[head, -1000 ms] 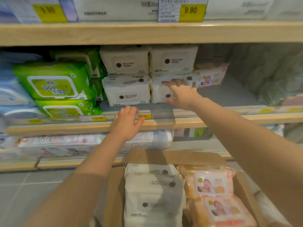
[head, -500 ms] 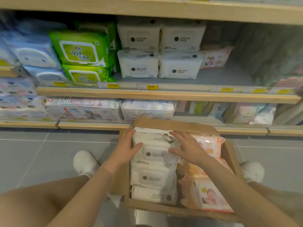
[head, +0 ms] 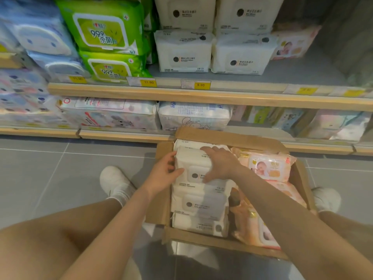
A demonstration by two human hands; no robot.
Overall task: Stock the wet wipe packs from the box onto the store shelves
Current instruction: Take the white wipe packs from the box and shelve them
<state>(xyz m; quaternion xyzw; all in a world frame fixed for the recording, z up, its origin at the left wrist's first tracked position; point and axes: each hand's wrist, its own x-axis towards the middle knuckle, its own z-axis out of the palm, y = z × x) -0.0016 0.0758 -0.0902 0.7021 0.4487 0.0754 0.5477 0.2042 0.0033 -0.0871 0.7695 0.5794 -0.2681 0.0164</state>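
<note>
Between both hands sits a white wet wipe pack (head: 194,168), uppermost in the cardboard box (head: 226,137): left hand (head: 164,174) curls round its edge, right hand (head: 219,164) lies spread on top. White packs (head: 212,51) already line the shelf (head: 201,96) above; several white and pink baby packs (head: 269,165) await stocking.

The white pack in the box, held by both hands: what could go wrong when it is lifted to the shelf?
1. The left hand grips only the edge of the white pack and the right hand lies flat on top, so the soft pack may slip.
2. The matching white stacks are already two packs high, so another could topple them.
</note>
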